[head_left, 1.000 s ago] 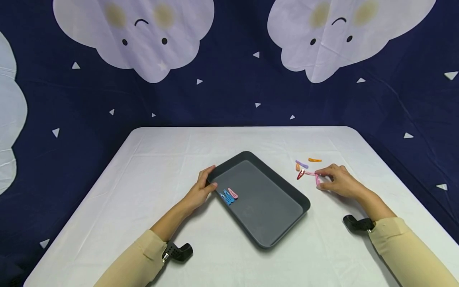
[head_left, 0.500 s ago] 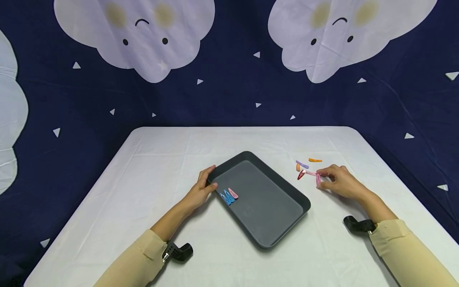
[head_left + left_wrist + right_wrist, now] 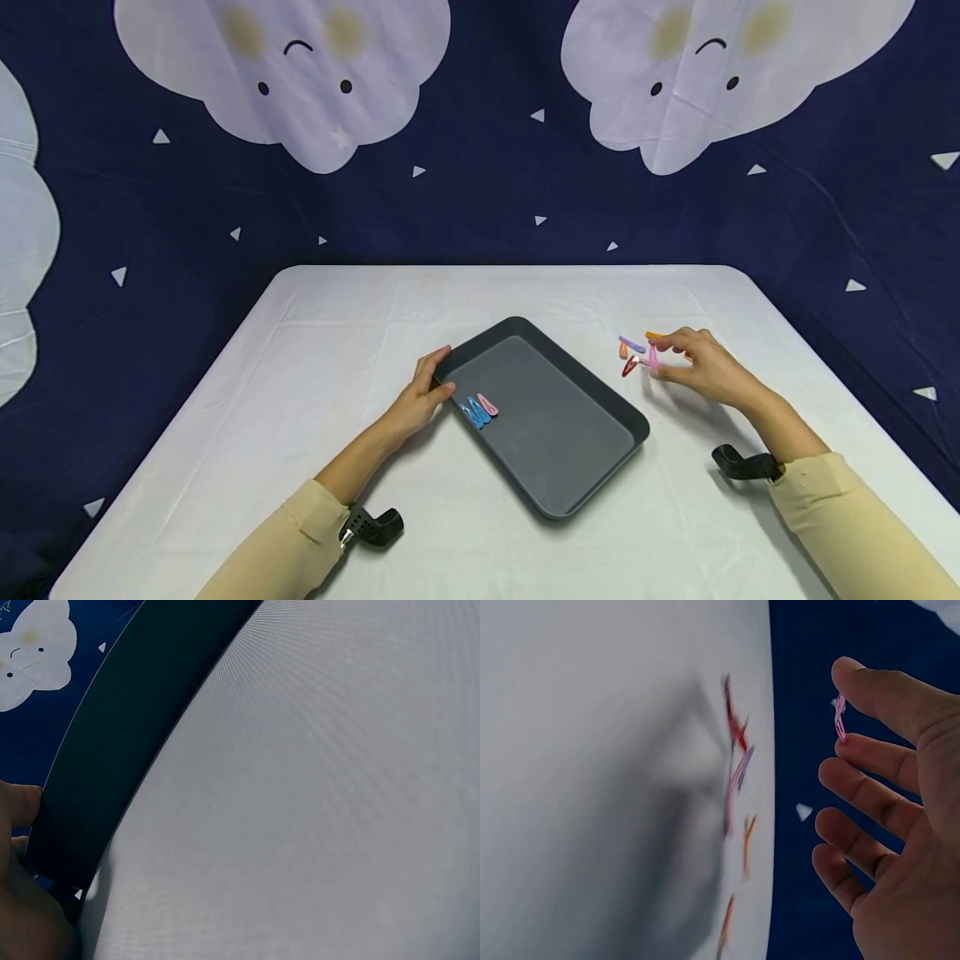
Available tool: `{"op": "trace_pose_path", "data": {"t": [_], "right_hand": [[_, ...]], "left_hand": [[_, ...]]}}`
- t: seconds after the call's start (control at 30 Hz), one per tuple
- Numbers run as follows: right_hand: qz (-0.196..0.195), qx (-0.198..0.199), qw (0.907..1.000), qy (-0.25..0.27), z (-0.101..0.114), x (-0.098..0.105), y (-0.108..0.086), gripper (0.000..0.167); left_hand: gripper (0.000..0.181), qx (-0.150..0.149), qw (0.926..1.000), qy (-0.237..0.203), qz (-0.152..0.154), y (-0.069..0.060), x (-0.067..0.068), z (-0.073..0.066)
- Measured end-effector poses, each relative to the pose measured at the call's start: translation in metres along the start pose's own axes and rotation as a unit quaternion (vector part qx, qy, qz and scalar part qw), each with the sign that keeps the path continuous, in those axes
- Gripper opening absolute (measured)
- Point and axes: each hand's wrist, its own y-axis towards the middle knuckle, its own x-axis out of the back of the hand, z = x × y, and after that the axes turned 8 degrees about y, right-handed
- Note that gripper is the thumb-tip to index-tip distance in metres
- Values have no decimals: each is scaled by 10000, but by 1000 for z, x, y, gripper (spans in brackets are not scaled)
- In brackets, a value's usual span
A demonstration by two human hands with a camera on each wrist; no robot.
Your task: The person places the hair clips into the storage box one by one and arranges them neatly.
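Note:
My left hand (image 3: 415, 402) grips the left corner of a dark grey tray (image 3: 562, 492), thumb over the rim. Two blue hair clips (image 3: 473, 412) and a pink one (image 3: 487, 404) lie in the tray near that hand. Between thumb and index fingertip, my right hand (image 3: 900, 772) pinches a pink hair clip (image 3: 840, 720), held above the table. Below it on the cloth lie a red clip (image 3: 630, 365), a purple clip (image 3: 632, 344), orange clips (image 3: 748, 847) and another pink clip (image 3: 730, 802). The left wrist view shows the tray's outer wall (image 3: 112, 742) beside the fingers.
A white cloth covers the table (image 3: 360, 308). Behind its far edge hangs a dark blue backdrop (image 3: 480, 208) with clouds and small white triangles. Each wrist carries a black device, the left one (image 3: 378, 528) close above the table.
My right hand has risen from the cloth with the pink clip and moved slightly left and away. The left hand and the tray have not moved.

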Motion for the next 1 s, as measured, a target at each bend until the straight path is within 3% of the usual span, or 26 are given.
{"op": "trace_pose_path", "data": {"t": [0.13,0.23,0.43,0.67,1.0], "right_hand": [[-73,310,9995,28,15,-3,9,44],[-57,484,9988,67,28,-5,16,44],[97,637,9977,226,54,-10,28,46],[356,748,9954,489,74,-22,42,50],[446,1214,9900,571,98,-38,60,50]], "left_hand": [[61,27,10000,22,7,0,0,0],[60,-60,9999,82,-68,4,-1,8],[60,-104,9999,78,-83,4,-1,8],[60,-94,9999,60,-54,4,-1,10],[61,-100,9999,4,-21,5,-1,10]]}}
